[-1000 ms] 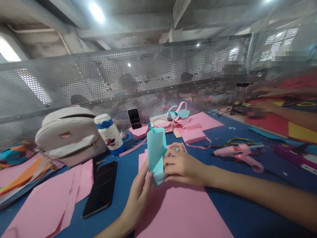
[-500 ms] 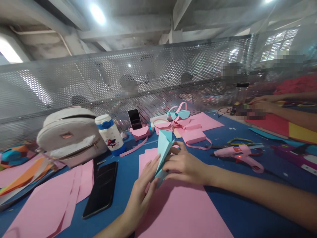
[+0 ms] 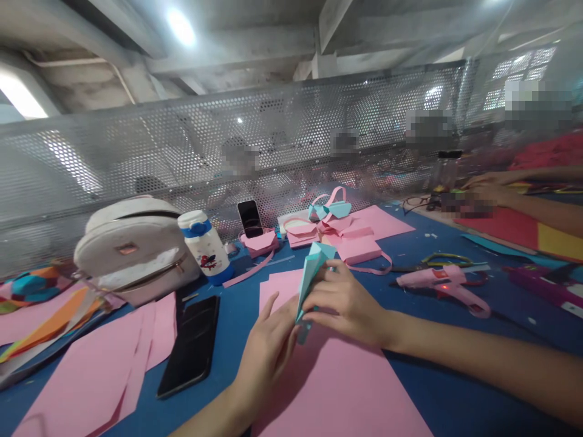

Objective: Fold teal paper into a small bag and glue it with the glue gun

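Observation:
A folded piece of light-blue paper (image 3: 312,267) stands tilted between my hands, above a pink sheet (image 3: 337,388). My right hand (image 3: 344,297) grips it from the right, fingers bent around its side. Against its lower left edge, my left hand (image 3: 272,340) pinches the paper, with one finger raised away from it. The left fingertips are partly hidden behind the paper. Beyond my hands lie small folded pink paper bags with strap handles (image 3: 359,247) and a light-blue one (image 3: 332,210).
On the left are pink sheets (image 3: 91,370), a black phone (image 3: 191,346), a bottle (image 3: 207,246) and a white backpack (image 3: 132,243). To the right lie a pink glue gun (image 3: 449,285) and a purple tool (image 3: 542,284). A co-worker's arms (image 3: 523,197) rest beyond. A perforated metal screen (image 3: 282,133) stands behind.
The blue paper has turned and shifted slightly right, its top now lower and narrower. My left hand has moved right along its edge, lifting one finger.

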Demonstrator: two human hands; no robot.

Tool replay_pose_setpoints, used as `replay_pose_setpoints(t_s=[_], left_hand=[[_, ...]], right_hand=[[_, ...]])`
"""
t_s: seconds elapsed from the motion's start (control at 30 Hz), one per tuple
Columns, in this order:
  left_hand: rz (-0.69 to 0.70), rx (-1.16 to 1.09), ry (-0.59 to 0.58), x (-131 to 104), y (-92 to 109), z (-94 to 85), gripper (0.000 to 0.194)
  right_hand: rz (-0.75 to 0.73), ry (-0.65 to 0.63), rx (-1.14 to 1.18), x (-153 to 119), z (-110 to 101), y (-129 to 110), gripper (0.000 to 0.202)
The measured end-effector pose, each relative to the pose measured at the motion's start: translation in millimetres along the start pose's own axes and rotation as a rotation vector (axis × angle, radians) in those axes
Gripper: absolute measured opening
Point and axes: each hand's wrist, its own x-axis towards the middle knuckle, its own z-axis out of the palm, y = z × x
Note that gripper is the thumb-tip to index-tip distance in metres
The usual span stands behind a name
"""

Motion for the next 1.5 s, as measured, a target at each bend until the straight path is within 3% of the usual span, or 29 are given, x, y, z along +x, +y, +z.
replay_pose_setpoints(t_s=[0.17,0.4,0.6,0.8,1.03,1.13,1.3,1.5], left_hand=[[0.048,0.101,-0.004,3.4,-0.1,-1.5,0.044],[0.155,0.249,-0.039,4.9,3.4,-9.0,0.043],[0.293,0.277,0.025,7.3,8.3,-14.5,0.03],[0.353,0.392,0.005,8.6,9.8,-18.3,0.023],[0.381,0.461,-0.044,10.3,10.3,-23.6,0.031],[0.286,0.338,-0.078,9.6,10.3,-22.0,0.042],[-0.1,-0.105,-0.162,0.6,5.7,-8.3,0.057],[-0.49,-0.604,-0.025,-6.2,-6.9,8.4,0.09]], right_hand=[[-0.045,0.084,-0.055,0.8,-2.0,-4.5,0.022],[-0.085,0.08,-0.133,3.2,-4.8,-13.0,0.031],[-0.148,0.09,-0.132,1.3,-2.3,-9.7,0.019],[-0.371,0.137,-0.422,5.4,-7.5,-11.2,0.013],[-0.422,0.167,-0.525,9.3,-18.0,-22.2,0.023],[-0.398,0.143,-0.544,9.8,-20.1,-21.2,0.024],[-0.293,0.147,-0.455,12.5,-20.7,-11.6,0.023],[-0.125,0.144,-0.234,13.1,-23.1,-4.0,0.021]])
